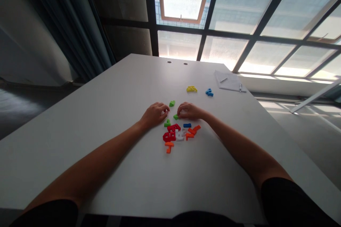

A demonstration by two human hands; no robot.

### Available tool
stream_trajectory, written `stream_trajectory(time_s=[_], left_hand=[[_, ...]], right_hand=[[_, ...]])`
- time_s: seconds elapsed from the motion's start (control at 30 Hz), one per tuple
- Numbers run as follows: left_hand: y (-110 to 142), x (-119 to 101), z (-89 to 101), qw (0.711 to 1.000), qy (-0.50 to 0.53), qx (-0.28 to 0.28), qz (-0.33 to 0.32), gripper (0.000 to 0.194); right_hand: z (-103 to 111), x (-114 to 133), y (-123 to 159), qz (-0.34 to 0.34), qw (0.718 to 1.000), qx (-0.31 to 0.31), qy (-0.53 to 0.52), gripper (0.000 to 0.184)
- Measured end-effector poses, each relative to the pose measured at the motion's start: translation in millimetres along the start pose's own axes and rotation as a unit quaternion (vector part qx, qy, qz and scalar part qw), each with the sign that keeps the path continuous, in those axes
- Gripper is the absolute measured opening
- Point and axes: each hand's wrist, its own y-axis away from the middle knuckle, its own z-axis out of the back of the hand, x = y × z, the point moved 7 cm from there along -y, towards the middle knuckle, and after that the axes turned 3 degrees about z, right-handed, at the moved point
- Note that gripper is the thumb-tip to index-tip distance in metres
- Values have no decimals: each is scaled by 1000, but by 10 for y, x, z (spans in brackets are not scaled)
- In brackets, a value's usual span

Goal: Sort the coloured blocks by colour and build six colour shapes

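Currently our right hand (189, 110) curls fingers at green block (176, 117), seemingly touching; whether gripped, we can't tell. Left hand (155, 114): thumb and fingertips almost meeting, hold unclear. Toward near edge of worktop (138, 181): red pieces (172, 135), orange T-shaped piece (169, 144). Toward far-right corner: yellow cluster (191, 89). Step, we judge: positioning green block; next calls for firm pinch.

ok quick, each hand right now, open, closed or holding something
Left hand: curled, but can't tell whether it holds anything.
Right hand: at a green piece; can't tell if its grip is closed on it.
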Motion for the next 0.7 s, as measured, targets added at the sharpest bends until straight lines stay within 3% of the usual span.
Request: stream_trajectory(time_s=[0.17, 0.33, 0.5, 0.7], left_hand=[[-9, 2, -9, 1000, -7, 4, 20, 21], [-24, 36, 22, 999, 37, 1, 26, 19], [-27, 49, 23, 988, 147, 51, 9, 24], [-13, -33, 27, 988, 141, 66, -8, 21]], right_hand=[[217, -311, 143, -55, 991, -115, 47, 21], [327, -416, 234, -70, 961, -237, 128, 31], [177, -194, 182, -35, 961, -180, 207, 22], [23, -60, 144, -32, 959, -124, 253, 31]])
